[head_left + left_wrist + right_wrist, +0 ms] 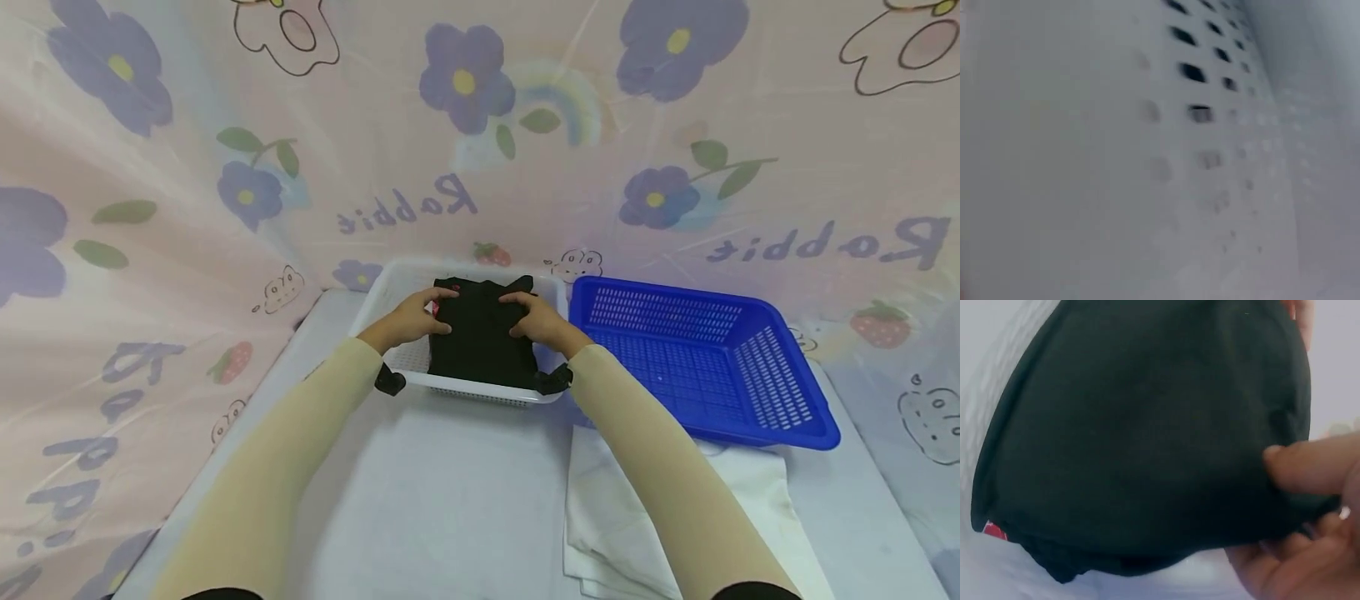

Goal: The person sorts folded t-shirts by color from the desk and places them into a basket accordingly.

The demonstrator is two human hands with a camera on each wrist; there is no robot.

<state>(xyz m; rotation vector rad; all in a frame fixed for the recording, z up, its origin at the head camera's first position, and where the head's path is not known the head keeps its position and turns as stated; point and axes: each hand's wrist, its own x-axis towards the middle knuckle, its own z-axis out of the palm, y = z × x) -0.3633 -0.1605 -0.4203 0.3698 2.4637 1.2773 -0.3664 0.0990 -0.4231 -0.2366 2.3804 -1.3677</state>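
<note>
A folded black cloth with small red patches at its left edge is over the white basket. My left hand grips the cloth's upper left side, fingers across the top and thumb lower down. On the opposite side my right hand pinches it; in the right wrist view the thumb lies on the near face and the other fingers curl behind. The left wrist view is blurred and filled by the perforated basket wall, so the left hand hardly shows there.
A blue perforated basket stands right beside the white one. In front of it a folded white cloth lies on the white table, partly beneath my right forearm. A patterned curtain rises behind the baskets.
</note>
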